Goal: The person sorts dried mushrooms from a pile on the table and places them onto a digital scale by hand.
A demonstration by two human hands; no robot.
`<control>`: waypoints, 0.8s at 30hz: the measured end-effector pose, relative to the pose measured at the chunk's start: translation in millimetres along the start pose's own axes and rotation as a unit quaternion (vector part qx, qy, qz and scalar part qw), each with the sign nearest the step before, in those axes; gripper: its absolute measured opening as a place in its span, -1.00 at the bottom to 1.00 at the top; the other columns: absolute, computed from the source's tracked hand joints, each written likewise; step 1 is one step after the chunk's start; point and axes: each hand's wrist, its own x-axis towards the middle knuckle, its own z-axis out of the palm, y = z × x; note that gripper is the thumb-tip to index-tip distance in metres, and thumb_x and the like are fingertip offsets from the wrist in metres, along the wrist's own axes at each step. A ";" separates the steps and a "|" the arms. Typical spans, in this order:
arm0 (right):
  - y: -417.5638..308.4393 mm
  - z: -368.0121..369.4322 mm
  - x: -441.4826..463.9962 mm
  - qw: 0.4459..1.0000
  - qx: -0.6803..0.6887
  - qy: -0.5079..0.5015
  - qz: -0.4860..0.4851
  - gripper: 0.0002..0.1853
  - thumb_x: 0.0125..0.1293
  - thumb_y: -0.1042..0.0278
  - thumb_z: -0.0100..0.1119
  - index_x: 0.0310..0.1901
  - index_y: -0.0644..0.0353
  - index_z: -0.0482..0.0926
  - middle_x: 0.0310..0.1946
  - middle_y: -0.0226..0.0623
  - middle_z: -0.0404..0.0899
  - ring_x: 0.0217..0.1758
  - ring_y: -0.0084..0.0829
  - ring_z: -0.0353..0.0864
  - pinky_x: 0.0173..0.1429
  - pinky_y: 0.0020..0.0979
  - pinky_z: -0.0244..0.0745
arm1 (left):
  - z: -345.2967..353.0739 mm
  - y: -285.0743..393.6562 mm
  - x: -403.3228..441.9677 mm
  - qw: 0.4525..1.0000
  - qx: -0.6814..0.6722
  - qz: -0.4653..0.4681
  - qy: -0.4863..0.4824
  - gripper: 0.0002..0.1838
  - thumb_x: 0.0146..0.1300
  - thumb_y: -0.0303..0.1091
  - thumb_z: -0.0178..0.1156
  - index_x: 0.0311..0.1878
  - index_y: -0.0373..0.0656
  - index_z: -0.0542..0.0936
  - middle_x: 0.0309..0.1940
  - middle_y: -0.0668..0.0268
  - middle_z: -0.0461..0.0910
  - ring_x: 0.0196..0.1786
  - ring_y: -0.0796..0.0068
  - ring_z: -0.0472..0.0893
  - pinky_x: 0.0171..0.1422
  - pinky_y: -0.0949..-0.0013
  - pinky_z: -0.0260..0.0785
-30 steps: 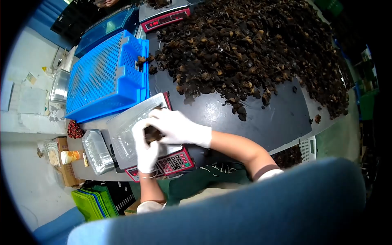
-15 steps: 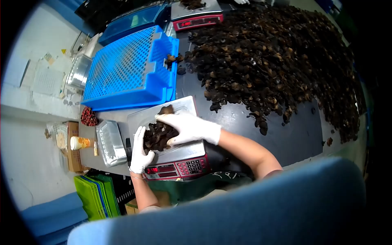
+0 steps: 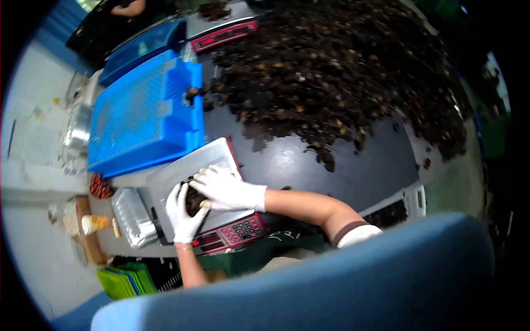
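My left hand [image 3: 184, 216] and my right hand [image 3: 225, 190], both in white gloves, close in from two sides on a clump of dark brown wood ear mushrooms [image 3: 193, 203]. The clump rests on the metal platform of a scale [image 3: 165, 177] with a red keypad front; my gloves cover much of it. Whether a clear tray lies under the mushrooms I cannot make out. Fingers of both hands are curved around the clump, the right thumb pressing at its near side. Beyond, a large heap of the same mushrooms [image 3: 331, 71] spreads over the dark tabletop [image 3: 287, 165].
An upturned blue crate [image 3: 130, 113] stands behind the scale. A second scale [image 3: 223, 34] bears more mushrooms. Clear plastic trays [image 3: 134, 216] and a red bundle [image 3: 100, 186] lie on the left. Green crates [image 3: 124, 280] stand below. Another person's arm [image 3: 130, 8] shows at top left.
My hands have drawn closer together around the mushrooms, and the right hand's fingers now cover more of them. The whole view has shifted, bringing a white basket into sight at the right.
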 end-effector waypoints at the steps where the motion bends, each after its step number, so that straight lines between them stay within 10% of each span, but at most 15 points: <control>1: -5.5 -0.8 -12.8 0.999 -0.007 0.014 0.030 -0.21 0.29 -0.10 0.19 0.36 0.38 0.29 0.26 0.09 0.39 0.40 0.03 0.31 0.49 0.05 0.13 | 1.2 2.2 2.3 1.000 -0.006 0.006 -0.001 -0.05 -0.13 0.11 0.55 0.34 -0.14 0.46 0.28 -0.04 0.43 0.32 -0.10 0.41 0.43 -0.03 0.23; 8: 15.8 -63.4 -56.5 0.977 0.127 0.151 0.078 -0.40 0.23 0.03 0.22 0.22 0.25 0.47 0.17 -0.06 0.51 0.30 -0.05 0.43 0.42 0.00 0.22 | -6.1 8.7 4.8 0.999 0.019 0.023 0.011 0.09 -0.08 0.22 0.48 0.46 -0.19 0.29 0.44 -0.02 0.25 0.46 -0.12 0.22 0.52 -0.09 0.03; 14: 106.1 -70.2 -201.5 0.890 -0.242 0.189 0.336 -0.45 0.16 0.10 0.28 0.19 0.11 0.52 0.08 -0.22 0.52 0.08 -0.19 0.48 0.11 -0.22 0.40 | -20.2 65.6 -9.6 0.986 -0.121 0.080 0.079 -0.19 0.06 -0.09 0.49 0.34 -0.22 0.43 0.28 0.00 0.38 0.31 -0.01 0.41 0.42 0.05 0.25; 20: 126.1 -47.5 -263.7 0.909 -0.182 0.155 0.341 -0.67 0.24 0.18 0.31 0.03 -0.03 0.58 -0.11 -0.32 0.51 -0.10 -0.24 0.53 -0.05 -0.25 0.49 | 42.7 173.3 -5.7 0.925 -0.173 0.245 -0.234 -0.52 0.08 -0.34 0.38 0.11 -0.17 0.58 -0.01 0.15 0.56 0.03 0.10 0.55 0.13 0.14 0.43; 24: 123.9 -53.2 -271.9 0.822 0.047 0.398 0.405 -0.81 0.28 0.32 0.31 -0.10 0.14 0.62 -0.15 -0.28 0.56 -0.08 -0.29 0.63 -0.01 -0.38 0.54 | 119.7 166.6 -40.1 0.909 0.008 0.271 -0.318 -0.47 0.08 -0.28 0.34 0.18 -0.02 0.53 0.09 0.16 0.47 0.02 0.11 0.54 0.07 0.12 0.48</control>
